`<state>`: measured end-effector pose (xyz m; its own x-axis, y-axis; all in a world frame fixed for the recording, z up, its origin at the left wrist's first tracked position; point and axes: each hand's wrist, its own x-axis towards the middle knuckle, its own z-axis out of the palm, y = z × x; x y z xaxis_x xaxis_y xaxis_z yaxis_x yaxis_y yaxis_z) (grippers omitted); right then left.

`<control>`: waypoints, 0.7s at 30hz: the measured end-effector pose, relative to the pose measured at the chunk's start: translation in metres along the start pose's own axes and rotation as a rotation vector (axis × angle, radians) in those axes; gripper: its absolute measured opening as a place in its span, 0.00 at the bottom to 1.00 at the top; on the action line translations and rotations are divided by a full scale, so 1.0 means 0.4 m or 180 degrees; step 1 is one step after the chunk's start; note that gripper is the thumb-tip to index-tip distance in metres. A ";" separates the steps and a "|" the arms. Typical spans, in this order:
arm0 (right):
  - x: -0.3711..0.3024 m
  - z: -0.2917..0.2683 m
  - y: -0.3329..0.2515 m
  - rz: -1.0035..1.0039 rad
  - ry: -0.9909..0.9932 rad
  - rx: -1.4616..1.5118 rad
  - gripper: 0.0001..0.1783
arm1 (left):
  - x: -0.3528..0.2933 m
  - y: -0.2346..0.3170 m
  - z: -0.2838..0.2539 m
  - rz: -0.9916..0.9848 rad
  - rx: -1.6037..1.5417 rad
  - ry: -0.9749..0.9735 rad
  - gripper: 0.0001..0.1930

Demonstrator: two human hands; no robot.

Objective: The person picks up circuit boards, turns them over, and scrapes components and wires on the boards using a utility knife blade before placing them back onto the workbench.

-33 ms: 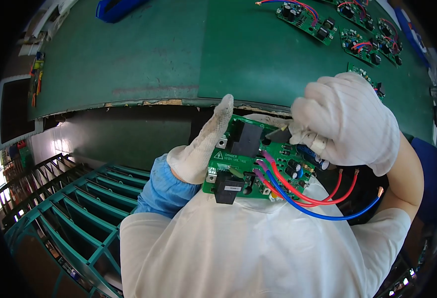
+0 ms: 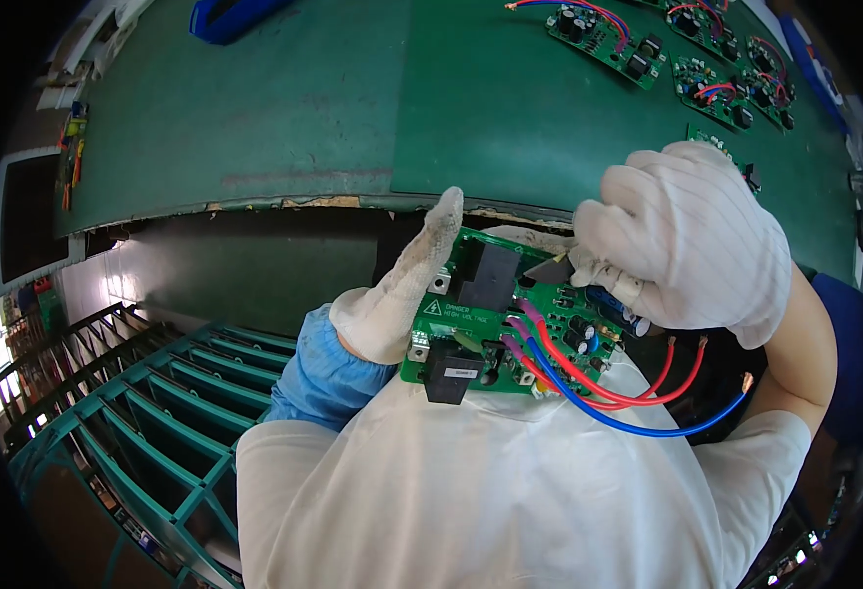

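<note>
A green circuit board (image 2: 466,319) with black block components is held in front of my chest, tilted. My left hand (image 2: 392,285), in a white glove, grips its left edge. The thumb stands up along that edge, and the other fingers are mostly hidden underneath. Red wires (image 2: 589,378) and a blue wire (image 2: 638,426) with bare copper ends run from the board to the right. My right hand (image 2: 682,240), also gloved, is closed over the board's upper right. From its fingers a dark flat blade (image 2: 549,268) sticks out against the board by a black block; its handle is hidden.
A green-topped bench (image 2: 294,118) with a worn front edge lies ahead. Several wired circuit boards (image 2: 603,44) rest at its far right. A blue bin (image 2: 230,18) sits at the far left. Beside me on the left stands a green slotted rack (image 2: 157,422).
Almost nothing differs. The blade and the blue wire's free end have shifted very slightly; both hands keep their hold.
</note>
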<state>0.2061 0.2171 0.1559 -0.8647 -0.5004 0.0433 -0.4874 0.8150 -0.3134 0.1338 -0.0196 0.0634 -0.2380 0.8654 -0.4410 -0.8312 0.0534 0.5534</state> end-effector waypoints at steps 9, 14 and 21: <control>0.018 -0.008 -0.007 -0.0479 -0.0125 -0.0871 0.11 | 0.006 -0.044 -0.077 0.0003 -0.0081 0.0010 0.30; 0.021 -0.001 -0.005 -0.0372 -0.0207 -0.0930 0.10 | 0.013 -0.050 -0.077 -0.0031 0.0524 0.0069 0.30; 0.033 0.000 0.004 -0.0426 -0.0258 -0.0799 0.10 | 0.019 -0.041 -0.053 0.0000 -0.0065 0.0211 0.30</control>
<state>0.1938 0.2117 0.1559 -0.7832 -0.6217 -0.0105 -0.6199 0.7820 -0.0651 0.1348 -0.0246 0.0358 -0.2703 0.8304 -0.4872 -0.8410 0.0426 0.5394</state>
